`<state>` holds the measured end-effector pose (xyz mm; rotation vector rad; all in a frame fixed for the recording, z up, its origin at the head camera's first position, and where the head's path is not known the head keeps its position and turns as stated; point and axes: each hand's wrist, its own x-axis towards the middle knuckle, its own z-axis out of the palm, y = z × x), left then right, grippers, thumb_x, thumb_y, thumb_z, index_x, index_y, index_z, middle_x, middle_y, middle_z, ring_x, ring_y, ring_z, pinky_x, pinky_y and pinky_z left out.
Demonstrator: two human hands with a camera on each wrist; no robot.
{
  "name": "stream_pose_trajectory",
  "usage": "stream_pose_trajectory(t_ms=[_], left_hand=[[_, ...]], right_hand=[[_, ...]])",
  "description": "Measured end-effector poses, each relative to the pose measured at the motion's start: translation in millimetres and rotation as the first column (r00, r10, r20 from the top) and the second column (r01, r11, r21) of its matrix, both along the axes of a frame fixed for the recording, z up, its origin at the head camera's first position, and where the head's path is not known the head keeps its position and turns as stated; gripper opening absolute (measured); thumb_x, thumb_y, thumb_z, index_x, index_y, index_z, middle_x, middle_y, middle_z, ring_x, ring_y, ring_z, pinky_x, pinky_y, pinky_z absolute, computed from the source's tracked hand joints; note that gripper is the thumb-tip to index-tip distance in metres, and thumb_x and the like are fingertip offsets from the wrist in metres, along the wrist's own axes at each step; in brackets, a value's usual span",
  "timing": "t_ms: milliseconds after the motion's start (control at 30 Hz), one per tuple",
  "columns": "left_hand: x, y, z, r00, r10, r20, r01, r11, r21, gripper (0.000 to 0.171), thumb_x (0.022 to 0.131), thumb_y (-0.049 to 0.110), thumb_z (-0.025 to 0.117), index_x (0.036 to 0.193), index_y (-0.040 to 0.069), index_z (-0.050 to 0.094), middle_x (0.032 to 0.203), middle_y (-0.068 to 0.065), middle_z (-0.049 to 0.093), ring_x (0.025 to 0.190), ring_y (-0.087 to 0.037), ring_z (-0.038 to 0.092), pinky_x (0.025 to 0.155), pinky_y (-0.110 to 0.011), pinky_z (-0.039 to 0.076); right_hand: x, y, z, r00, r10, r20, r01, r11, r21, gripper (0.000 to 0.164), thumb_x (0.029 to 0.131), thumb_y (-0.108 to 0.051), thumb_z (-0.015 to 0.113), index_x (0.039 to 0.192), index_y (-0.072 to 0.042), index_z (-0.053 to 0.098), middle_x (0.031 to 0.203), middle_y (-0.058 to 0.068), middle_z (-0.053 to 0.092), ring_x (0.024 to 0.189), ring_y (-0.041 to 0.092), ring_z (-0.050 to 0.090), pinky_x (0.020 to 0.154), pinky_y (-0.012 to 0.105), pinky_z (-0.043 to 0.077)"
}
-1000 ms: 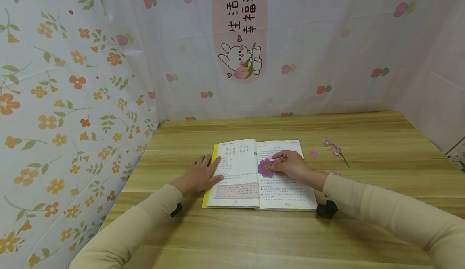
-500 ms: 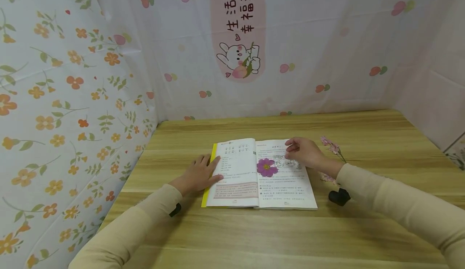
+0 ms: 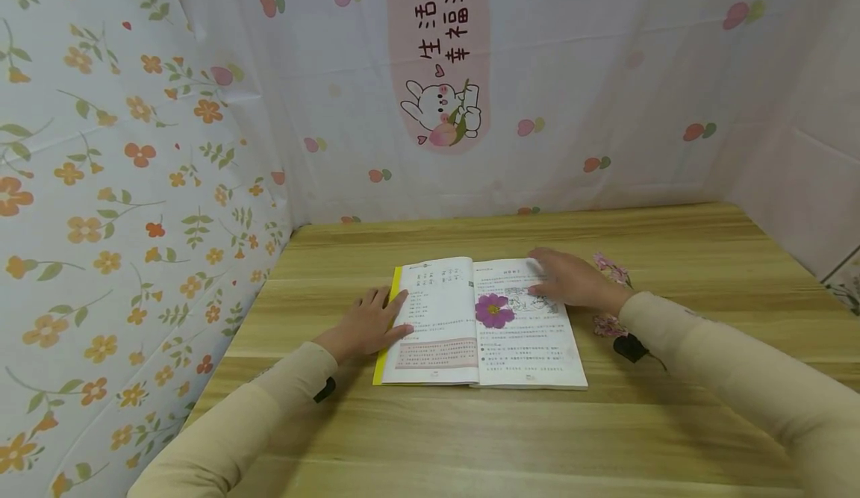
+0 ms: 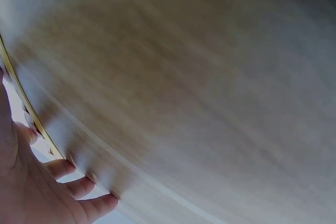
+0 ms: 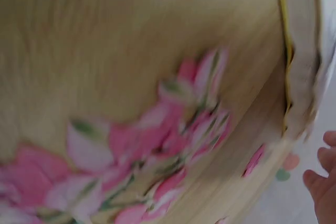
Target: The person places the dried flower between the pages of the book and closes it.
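Observation:
An open book (image 3: pixel 437 363) lies on the table, printed pages up, its yellow cover edge showing along the left. My left hand (image 3: pixel 369 324) rests at that left edge, thumb and index finger over the page; in the left wrist view, the other fingertips of this hand (image 4: pixel 52 182) touch the table. On the right page, close to the spine, lies a flat purple flower (image 3: pixel 495 310) with a yellow centre. My right hand (image 3: pixel 574 281) is over the upper right edge of the book, fingers extended and apart from the flower; its fingers (image 5: pixel 325 166) show at the right wrist view's edge.
Pink flower sprigs (image 3: pixel 610 325) lie right of the book, partly hidden by my right arm; more pink blossoms (image 3: pixel 611 265) are farther back. The right wrist view shows pink flowers (image 5: pixel 142 145) up close. Patterned cloth (image 3: pixel 309 95) hangs behind the wooden table (image 3: pixel 430 438).
My right hand has left the purple flower on the page and moved right and back to the book's edge, its fingers now straightened. The left hand has stayed in place.

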<state>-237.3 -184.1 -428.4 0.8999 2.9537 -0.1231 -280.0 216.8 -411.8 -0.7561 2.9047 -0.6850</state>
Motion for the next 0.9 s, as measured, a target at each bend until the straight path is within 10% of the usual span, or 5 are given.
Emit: stream_pose_trajectory(t_ms=[300,900], left_hand=[[0.3,1.5,1.7,1.0,0.014,0.012,-0.013,1.0,-0.024,0.075,0.099,0.058,0.038,0.154,0.008,0.027,0.145,-0.027,0.034,0.129,-0.043,0.036,0.096,-0.056,0.039],[0.0,0.4,0.0,1.0,-0.003,-0.015,0.003,1.0,-0.004,0.074,0.099,0.057,0.041,0.153,0.007,0.03,0.143,-0.027,0.036,0.127,-0.043,0.038,0.094,-0.056,0.04]], right_hand=[[-12.9,10.4,-11.3,0.996,0.077,-0.054,-0.059,0.96,0.275,0.102,0.089,-0.07,0.047,0.151,0.006,0.021,0.155,0.029,0.017,0.142,0.045,0.013,0.11,0.061,0.008],[-14.5,13.4,-14.2,0.997,0.068,-0.047,-0.049,0.943,0.329,0.108,0.088,-0.076,0.04,0.15,0.009,0.017,0.154,0.032,0.016,0.141,0.048,0.01,0.108,0.064,0.008]])
